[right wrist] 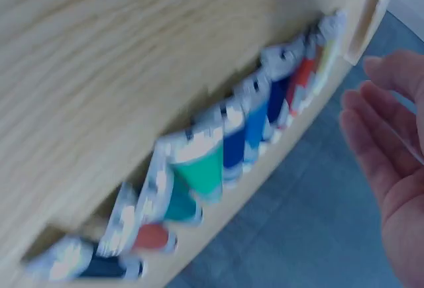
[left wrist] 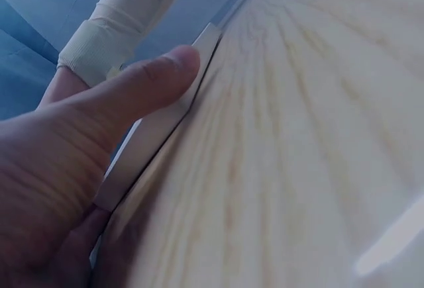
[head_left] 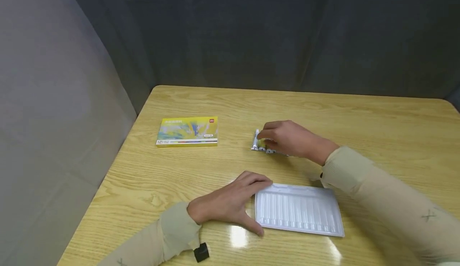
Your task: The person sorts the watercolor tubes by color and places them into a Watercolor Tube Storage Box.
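Note:
A white plastic tray (head_left: 299,208) with a row of long narrow slots lies on the table. My left hand (head_left: 233,200) rests at its left side, fingertips at the upper corner and thumb extended near the lower one. The left wrist view shows that thumb along the tray's side wall (left wrist: 142,159). Farther back, my right hand (head_left: 291,138) reaches over a row of paint tubes, partly hiding them. In the right wrist view, the tubes (right wrist: 202,169) have silvery ends and green, blue, red and other coloured bands. Beside the row's yellow end, the right hand's fingers are loosely bent with nothing between them.
A flat yellow paint box (head_left: 187,131) with a colourful printed cover lies at the back left of the wooden table (head_left: 201,166). Dark cloth (head_left: 230,34) hangs behind the table's far edge, and a pale cloth (head_left: 54,98) hangs at the left.

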Demonstrator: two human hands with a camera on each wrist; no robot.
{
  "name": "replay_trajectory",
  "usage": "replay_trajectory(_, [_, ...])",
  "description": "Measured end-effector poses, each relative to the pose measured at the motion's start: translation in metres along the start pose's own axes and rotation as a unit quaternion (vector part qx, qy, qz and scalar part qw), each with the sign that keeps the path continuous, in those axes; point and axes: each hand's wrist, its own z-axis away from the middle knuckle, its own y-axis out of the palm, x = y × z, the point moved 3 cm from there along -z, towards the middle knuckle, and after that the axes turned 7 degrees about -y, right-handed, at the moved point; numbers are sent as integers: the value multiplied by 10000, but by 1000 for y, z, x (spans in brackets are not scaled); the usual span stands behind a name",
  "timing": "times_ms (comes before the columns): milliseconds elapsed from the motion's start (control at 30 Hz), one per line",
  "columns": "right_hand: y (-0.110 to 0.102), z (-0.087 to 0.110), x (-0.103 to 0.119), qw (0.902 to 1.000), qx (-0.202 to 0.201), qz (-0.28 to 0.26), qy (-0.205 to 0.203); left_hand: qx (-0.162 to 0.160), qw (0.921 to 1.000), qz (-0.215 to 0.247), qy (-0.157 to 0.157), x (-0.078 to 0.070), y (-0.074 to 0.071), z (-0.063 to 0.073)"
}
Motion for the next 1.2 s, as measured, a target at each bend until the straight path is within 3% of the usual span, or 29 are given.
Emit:
replay_trajectory(267, [12, -20, -4, 9998, 137, -171, -13, -1, 10000, 40, -7, 2, -1, -3])
replay_trajectory(433, [20, -30, -6, 9995, 204, 19, -258, -30, 10000, -50, -39, 3, 1, -3])
replay_trajectory(933, [34, -44, -4, 9991, 299, 81, -293, -188, 9996, -223, -20, 3, 3, -2])
replay_trajectory(1200, [41, -52, 4, 9962, 568, 473, -452, -166, 9995, -213, -161, 0, 4, -3])
